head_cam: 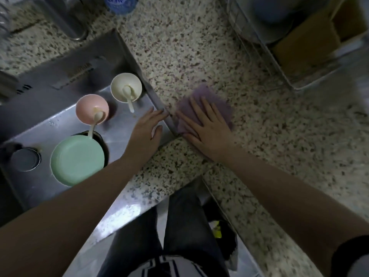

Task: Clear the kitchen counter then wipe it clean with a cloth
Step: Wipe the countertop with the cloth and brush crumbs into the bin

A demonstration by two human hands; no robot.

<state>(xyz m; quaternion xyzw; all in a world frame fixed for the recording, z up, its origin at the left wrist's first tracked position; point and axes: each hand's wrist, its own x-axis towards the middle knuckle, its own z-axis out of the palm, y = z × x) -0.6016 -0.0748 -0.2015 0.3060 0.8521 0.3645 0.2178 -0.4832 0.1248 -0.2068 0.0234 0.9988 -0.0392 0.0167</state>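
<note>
**Cloth flat on the worktop beside the sink**

The purple cloth [207, 108] is lying on the speckled worktop [259, 136], the right hand [207, 130] pressing it with straight, spread fingers. The left hand [147, 128] is hovering wide and holding nothing over the sink [127, 62], which is holding a white bowl [126, 86], pink bowl [92, 108] and green plate [76, 159]. No writing is legible.

Purple cloth [207, 102], crumpled flat, lies on speckled granite counter [259, 136] just beside the sink edge, partly under a flat hand. Pink bowl [87, 106] & cream bowl [119, 84], each w/ a spoon, plus green plate [76, 159], sit in the sink.
</note>
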